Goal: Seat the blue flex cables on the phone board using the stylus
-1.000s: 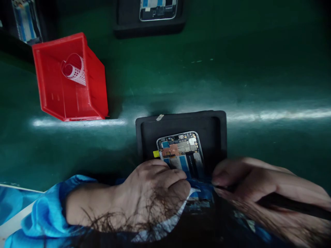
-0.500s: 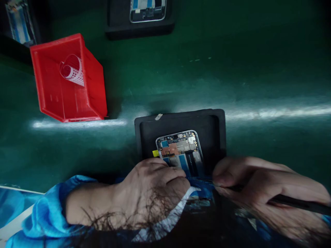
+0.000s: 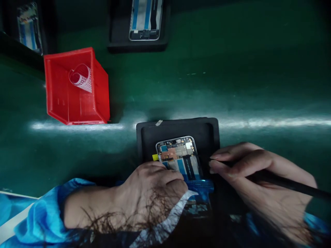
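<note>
An opened smartphone (image 3: 178, 151), its circuit board and blue strips showing, lies in a black tray (image 3: 147, 131). Over its lower part, my left hand (image 3: 157, 186) is closed with curled fingers gripping the phone's left side; the fingertips are hidden. A shiny blue film (image 3: 204, 186) crosses the lower phone beside those knuckles. To the right of the phone, my right hand (image 3: 256, 168) pinches a slim black pen-like tool (image 3: 292, 184). Its tip is too dark to make out. Strands of hair and a white edge partly cover the view of my left hand.
A red bin (image 3: 77, 89) holding a rolled white perforated sheet (image 3: 84, 81) stands at the left. Beyond it, another black tray (image 3: 137, 46) carries an opened phone (image 3: 146, 20). One more opened phone (image 3: 29, 27) is at the far left. A yellow tab (image 3: 155, 157) sticks out beside the near phone.
My right hand has moved up and away from the blue film, still with the black tool. My left hand stays on the phone. The view has shifted slightly.
</note>
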The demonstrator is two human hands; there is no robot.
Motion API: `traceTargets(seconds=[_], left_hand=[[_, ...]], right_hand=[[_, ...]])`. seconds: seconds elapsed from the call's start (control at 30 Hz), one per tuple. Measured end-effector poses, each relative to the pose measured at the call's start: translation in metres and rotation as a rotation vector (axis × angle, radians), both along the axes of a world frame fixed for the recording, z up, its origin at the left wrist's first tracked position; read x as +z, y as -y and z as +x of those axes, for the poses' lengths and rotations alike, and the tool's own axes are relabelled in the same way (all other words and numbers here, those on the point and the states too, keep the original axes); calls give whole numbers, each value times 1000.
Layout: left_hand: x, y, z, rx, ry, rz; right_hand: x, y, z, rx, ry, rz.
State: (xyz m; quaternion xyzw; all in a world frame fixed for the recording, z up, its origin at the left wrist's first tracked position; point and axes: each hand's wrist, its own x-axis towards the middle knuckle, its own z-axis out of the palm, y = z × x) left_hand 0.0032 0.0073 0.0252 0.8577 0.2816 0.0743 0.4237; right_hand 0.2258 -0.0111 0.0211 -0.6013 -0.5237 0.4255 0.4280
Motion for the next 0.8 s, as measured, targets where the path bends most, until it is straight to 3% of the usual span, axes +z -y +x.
traceTargets(seconds=[0.37, 0.57, 0.8], left_hand=[[-3, 0, -2, -18, 23, 47], [-1, 0, -1, 6, 51, 59], [-1, -3, 0, 0, 46, 68]], right_hand=[[-5, -3, -8, -97, 52, 23], [-5, -3, -6, -76, 75, 15], [-4, -4, -6, -7, 148, 111]])
